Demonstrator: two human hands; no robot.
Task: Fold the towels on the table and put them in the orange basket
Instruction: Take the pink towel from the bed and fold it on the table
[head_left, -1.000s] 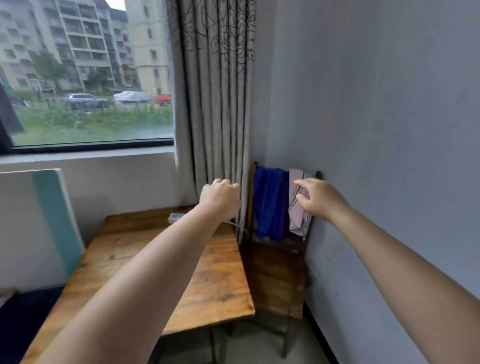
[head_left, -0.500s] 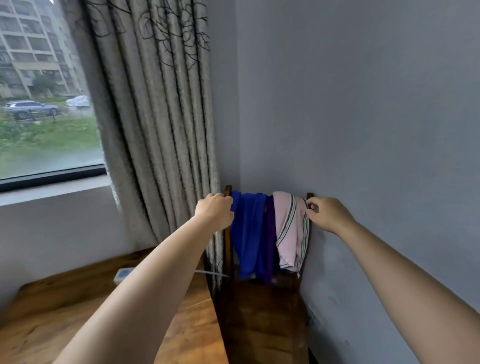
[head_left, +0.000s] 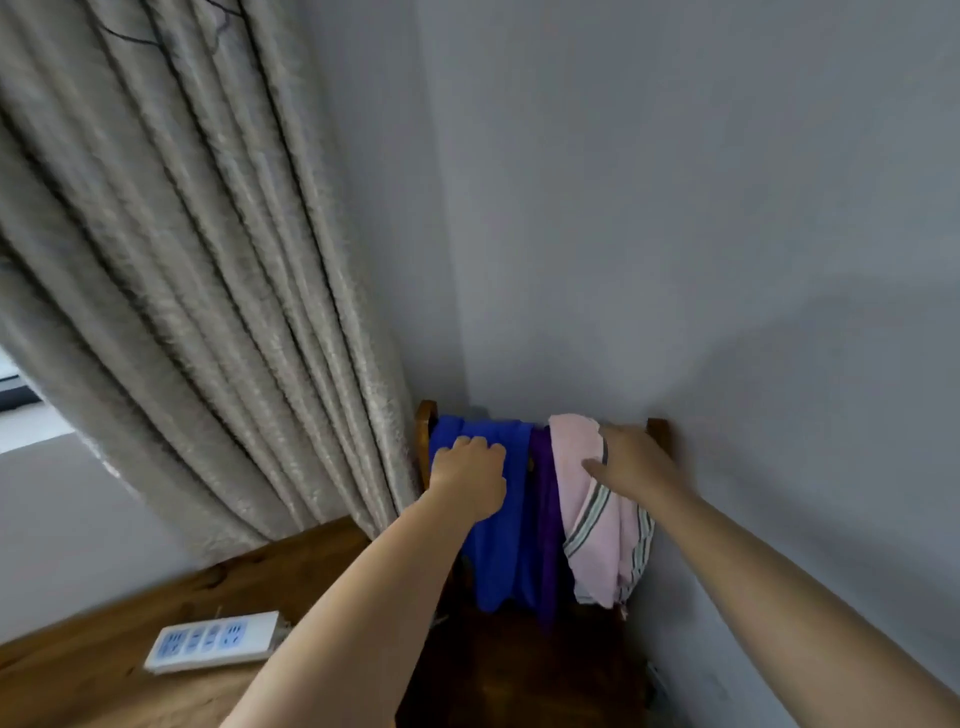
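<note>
Three towels hang over the backrest of a wooden chair (head_left: 426, 415) in the room's corner: a blue towel (head_left: 498, 551) on the left, a purple towel (head_left: 543, 493) in the middle and a pink towel with grey stripes (head_left: 597, 545) on the right. My left hand (head_left: 470, 480) lies on the top of the blue towel with its fingers curled over the fabric. My right hand (head_left: 631, 460) rests on the upper part of the pink towel, thumb pressed against the cloth. No orange basket is in view.
A wooden table (head_left: 104, 660) fills the lower left, with a white power strip (head_left: 213, 640) lying on it. A heavy grey curtain (head_left: 208, 286) hangs at the left, right beside the chair. Grey walls close the corner behind and to the right of the chair.
Both hands have reached forward onto the towels: the left from beside the chair post onto the blue towel, the right from the backrest's right end onto the pink towel. The view has moved closer.
</note>
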